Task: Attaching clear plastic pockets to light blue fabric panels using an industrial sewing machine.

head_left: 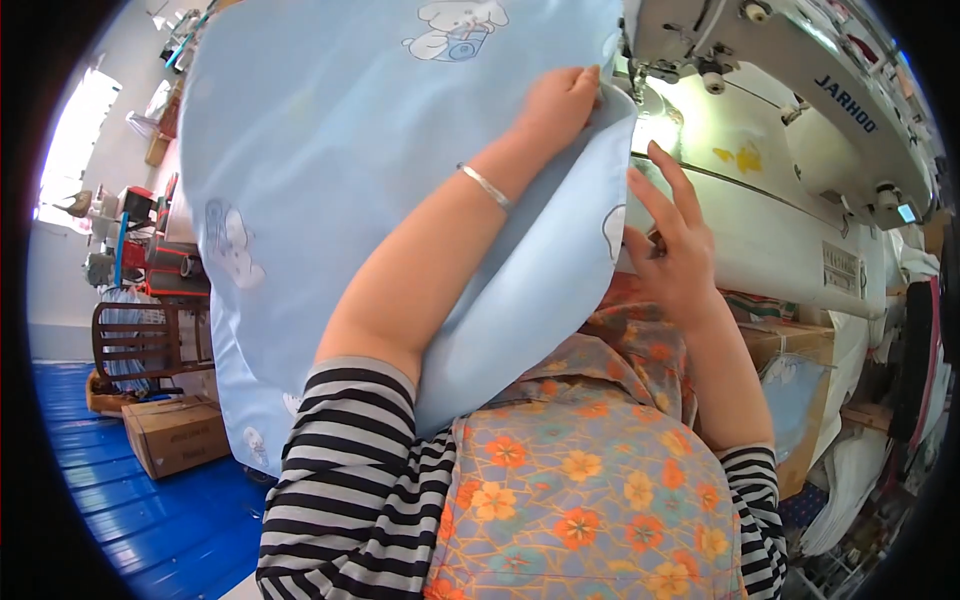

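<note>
A wide light-blue cloth (330, 130) printed with white cartoon puppies spreads over the work surface and hangs toward my lap. My left hand (562, 103), a silver bangle on its wrist, is closed on the cloth near its right edge, just left of the sewing machine's (800, 95) needle area. Below that hand the cloth folds up into a loose flap. My right hand (678, 240) is beside the flap's right edge, its fingers spread and bent, some fingertips at the edge. Whether they touch the cloth is hard to tell.
The machine's lit white bed (770, 220) lies to the right, with a cardboard box (805, 350) below. On the left, a wooden chair (150, 335) and a brown carton (175, 435) stand on the blue floor (150, 515). White cloth (850, 490) hangs at the lower right.
</note>
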Demonstrator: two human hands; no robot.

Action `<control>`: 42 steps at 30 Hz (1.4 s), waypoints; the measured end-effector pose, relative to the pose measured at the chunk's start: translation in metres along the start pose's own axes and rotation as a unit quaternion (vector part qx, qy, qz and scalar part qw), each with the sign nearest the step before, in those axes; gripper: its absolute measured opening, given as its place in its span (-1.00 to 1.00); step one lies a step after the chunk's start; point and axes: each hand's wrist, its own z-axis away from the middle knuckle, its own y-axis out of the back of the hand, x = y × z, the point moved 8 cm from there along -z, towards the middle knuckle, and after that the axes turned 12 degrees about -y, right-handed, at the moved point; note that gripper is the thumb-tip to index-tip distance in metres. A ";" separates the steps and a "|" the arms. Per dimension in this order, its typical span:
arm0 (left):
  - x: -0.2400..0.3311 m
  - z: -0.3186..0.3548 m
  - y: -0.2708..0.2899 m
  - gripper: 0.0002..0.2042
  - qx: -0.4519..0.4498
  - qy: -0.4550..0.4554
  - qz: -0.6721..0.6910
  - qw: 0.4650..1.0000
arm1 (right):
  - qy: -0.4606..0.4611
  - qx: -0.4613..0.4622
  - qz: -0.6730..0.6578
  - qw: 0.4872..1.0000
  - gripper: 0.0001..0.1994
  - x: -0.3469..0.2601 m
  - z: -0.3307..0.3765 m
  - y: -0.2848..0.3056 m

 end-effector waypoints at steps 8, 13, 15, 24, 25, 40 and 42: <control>0.065 0.043 -0.021 -0.67 -0.096 -0.344 -0.332 0.873 | 0.055 0.008 0.120 0.991 -0.63 0.017 -0.012 -0.018; 0.057 0.035 -0.025 -0.62 -0.175 -0.371 -0.396 0.822 | 0.007 -0.054 0.119 0.991 -0.70 0.019 -0.035 -0.029; 0.050 0.018 -0.024 -0.63 -0.178 -0.359 -0.385 0.832 | 0.017 -0.059 0.127 0.990 -0.69 0.028 -0.047 -0.028; 0.049 0.026 0.012 -0.60 -0.228 -0.282 -0.384 0.849 | -0.007 -0.079 0.128 0.989 -0.54 0.071 -0.014 0.050; 0.043 0.030 0.039 -0.60 -0.230 -0.245 -0.392 0.856 | -0.011 -0.074 0.134 0.988 -0.55 0.078 0.001 0.061; -0.075 0.097 0.409 -0.50 0.121 0.202 -0.518 0.822 | -0.104 0.021 0.195 0.975 -0.68 0.108 0.058 0.125; -0.085 0.093 0.411 -0.57 0.131 0.186 -0.443 0.867 | -0.104 0.028 0.209 0.972 -0.68 0.114 0.051 0.128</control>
